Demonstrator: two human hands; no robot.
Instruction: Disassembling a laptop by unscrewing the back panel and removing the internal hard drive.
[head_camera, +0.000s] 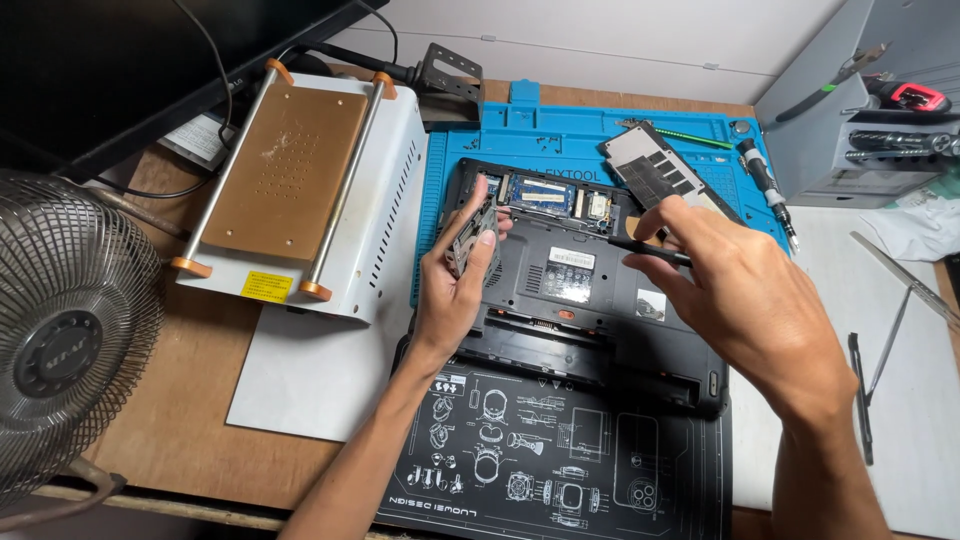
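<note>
Bright, even light from overhead; soft shadows under both hands. Mild glare on the laptop (590, 290) label. Edges bow slightly, the fan (70, 340) a little soft.

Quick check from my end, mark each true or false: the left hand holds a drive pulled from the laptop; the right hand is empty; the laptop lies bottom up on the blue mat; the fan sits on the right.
1. The left hand holds a metal drive: true.
2. The right hand is empty: false, it grips a black screwdriver.
3. The laptop lies bottom up, partly on the blue mat: true.
4. The fan sits on the right: false, it stands at the left edge.
</note>
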